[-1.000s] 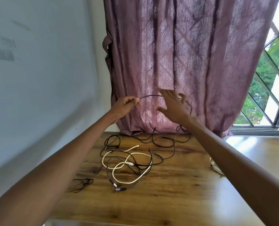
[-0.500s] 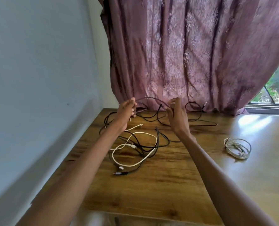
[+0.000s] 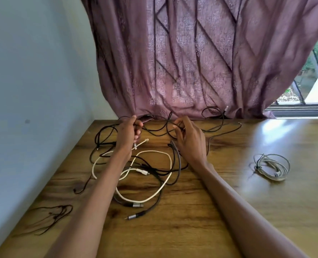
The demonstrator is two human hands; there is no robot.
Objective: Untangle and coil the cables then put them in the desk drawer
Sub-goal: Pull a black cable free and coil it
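Black cable [image 3: 155, 131], thin and matte, sags between the left hand [image 3: 129, 133] and right hand [image 3: 188, 140], each pinching it with curled fingers near the mauve patterned curtain [image 3: 182, 62]. A smooth white cable [image 3: 150, 185] loops among the dark tangle on the glossy wood-grain desk [image 3: 201, 220]; a coiled grey cable [image 3: 270, 167] lies well apart to the right.

**Legible Markings**

No text, label, brand, number or sign can be read. The curtain [image 3: 191, 62] is printed with a floral motif only; the cable plugs are shown too small for any marking.
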